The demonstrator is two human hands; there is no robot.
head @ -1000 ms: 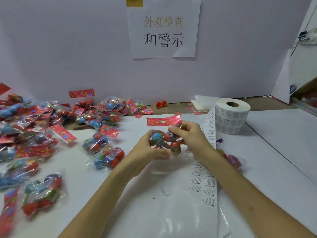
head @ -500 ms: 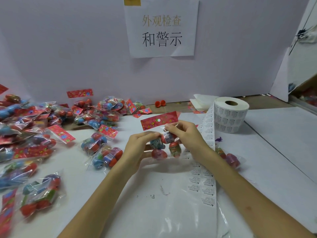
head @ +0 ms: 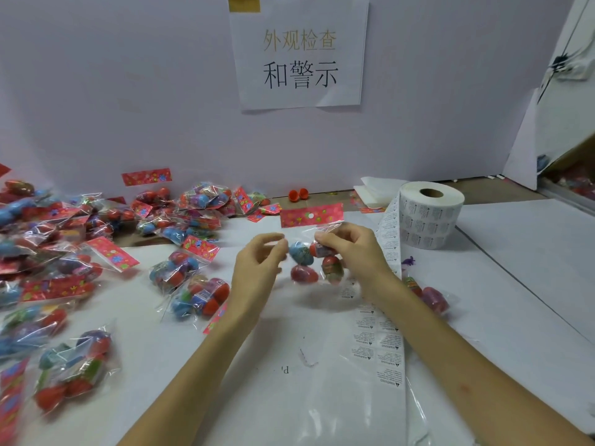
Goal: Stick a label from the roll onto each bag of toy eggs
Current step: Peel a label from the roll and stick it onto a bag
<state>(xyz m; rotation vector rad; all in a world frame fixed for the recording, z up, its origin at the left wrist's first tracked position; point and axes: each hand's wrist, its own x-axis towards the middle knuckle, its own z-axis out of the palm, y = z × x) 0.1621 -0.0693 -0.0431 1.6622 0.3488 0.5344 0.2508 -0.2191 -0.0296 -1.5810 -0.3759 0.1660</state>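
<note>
White table and pale wall lie behind: the right hand pinches the top of a clear bag of toy eggs above the table, and the left hand curls just beside it, too blurry to tell if it holds anything. It looks like the sticking step, so next a label must be peeled off the strip and pressed on the bag. I count four eggs in this bag, one roll, one other bag by the right arm, and a pile on the left too big to count.
</note>
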